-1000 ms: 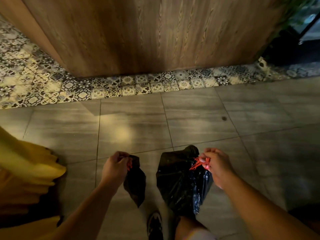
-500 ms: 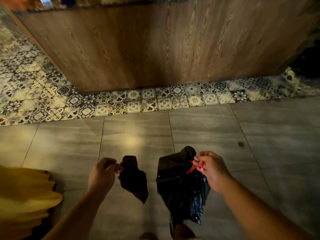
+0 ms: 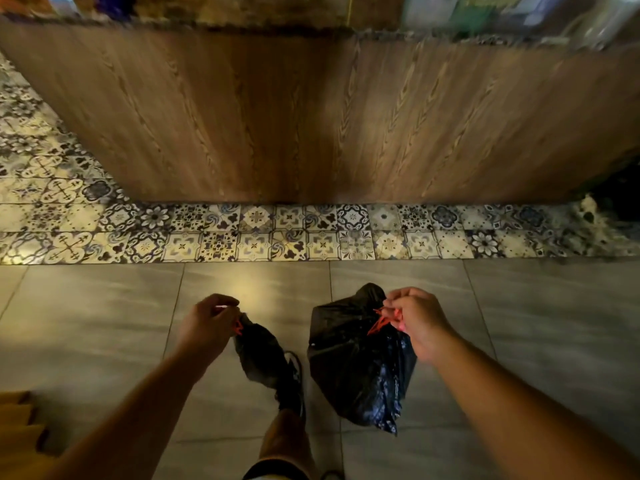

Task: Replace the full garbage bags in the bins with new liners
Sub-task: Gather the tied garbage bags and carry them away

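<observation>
Below the wearer's chest, over the floor: two black garbage bags hang, one per hand.

- Larger bag point(image 3: 360, 368) hangs under the right hand point(image 3: 415, 320), whose curled fingers pinch its red drawstring point(image 3: 379, 322). It has a full, lumpy body of glossy, crinkled film, with pale specks toward the bottom corner.
- Smaller bag point(image 3: 258, 355) hangs under the left hand point(image 3: 207, 323), fingers closed on a red tie point(image 3: 238, 326). This one is slack and narrow and tapers downward. It looks nearly empty.
- The bags hang apart, with a dark shoe point(image 3: 292, 386) between and below them. I read both as off the floor, though the low light makes that uncertain.
- No bin or fresh liner is in view.

Risks, as I judge them:
- The thin drawstring carries the whole weight of the larger bag on a fingertip pinch. A swing while walking could slip it loose or tear the hem.
- The film is thin. A sharp lump inside could split it if the bag knocks the leg.
- The smaller bag dangles close to the shoe and could catch underfoot.
- The frame is motion-blurred at the top, so I would not trust it for distance to what lies ahead.

Surroundings:
- Large, smooth grey floor tiles point(image 3: 86, 323) show a soft glare patch.
- Beyond them runs a strip of small patterned tiles point(image 3: 311, 233) in a blue-and-cream floral print.
- Behind that stands a tall wood-grain panel point(image 3: 311, 116), brown with a matte finish.
- Something folded and yellow point(image 3: 17, 420) sits at the lower left. I cannot identify it.
</observation>
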`<state>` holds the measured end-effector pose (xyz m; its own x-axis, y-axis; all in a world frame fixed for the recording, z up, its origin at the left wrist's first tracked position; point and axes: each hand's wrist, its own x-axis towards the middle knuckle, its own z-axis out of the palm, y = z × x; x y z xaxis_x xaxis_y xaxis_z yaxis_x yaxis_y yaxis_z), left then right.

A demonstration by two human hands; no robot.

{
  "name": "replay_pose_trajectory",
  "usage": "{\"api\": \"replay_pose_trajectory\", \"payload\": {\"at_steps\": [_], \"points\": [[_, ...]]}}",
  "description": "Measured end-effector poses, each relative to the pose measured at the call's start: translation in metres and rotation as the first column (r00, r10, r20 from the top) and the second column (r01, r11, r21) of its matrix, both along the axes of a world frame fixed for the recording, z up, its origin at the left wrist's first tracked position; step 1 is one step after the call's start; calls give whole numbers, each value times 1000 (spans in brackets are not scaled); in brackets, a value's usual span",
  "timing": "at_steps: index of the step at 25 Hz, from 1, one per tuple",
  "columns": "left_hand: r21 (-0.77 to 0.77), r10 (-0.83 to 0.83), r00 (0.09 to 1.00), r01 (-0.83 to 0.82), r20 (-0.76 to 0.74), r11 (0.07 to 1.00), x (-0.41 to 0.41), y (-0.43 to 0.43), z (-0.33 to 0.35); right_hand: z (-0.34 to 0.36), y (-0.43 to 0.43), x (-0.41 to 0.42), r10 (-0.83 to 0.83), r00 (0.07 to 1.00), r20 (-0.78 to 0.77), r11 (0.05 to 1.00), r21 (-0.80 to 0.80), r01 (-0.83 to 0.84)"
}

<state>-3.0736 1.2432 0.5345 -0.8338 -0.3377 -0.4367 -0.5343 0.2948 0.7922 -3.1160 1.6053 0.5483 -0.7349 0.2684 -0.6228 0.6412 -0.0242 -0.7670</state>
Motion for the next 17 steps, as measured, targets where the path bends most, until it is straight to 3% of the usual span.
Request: {"api": "replay_pose_trajectory", "payload": {"at_steps": [7, 17], "points": [[232, 68, 991, -94, 118, 968, -172, -30, -5, 12, -28, -179, 34, 997, 69, 985, 168, -45], [158, 77, 979, -107, 189, 982, -386, -40, -25, -19, -54, -395, 60, 995, 79, 990, 123, -69]]}}
